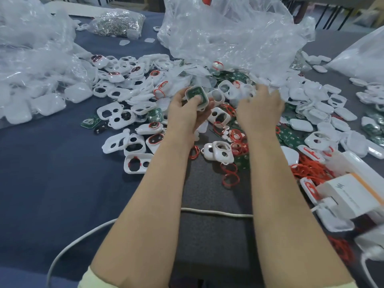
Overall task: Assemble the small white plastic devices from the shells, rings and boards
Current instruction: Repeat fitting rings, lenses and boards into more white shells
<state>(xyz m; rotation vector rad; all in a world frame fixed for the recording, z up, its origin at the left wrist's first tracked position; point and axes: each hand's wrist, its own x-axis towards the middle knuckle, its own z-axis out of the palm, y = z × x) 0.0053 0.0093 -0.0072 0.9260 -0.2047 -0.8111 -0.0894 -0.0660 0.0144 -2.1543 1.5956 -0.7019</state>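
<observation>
Two hands: working above the parts pile.
Left hand: pinching a white shell, thumb pressing its green board.
Right hand: spreading fingers, reaching right of the shell.

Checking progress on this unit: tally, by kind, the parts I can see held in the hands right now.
White shell: 1
Green board: 1
Total: 2, both in the left hand; the right hand hides its palm side.
</observation>
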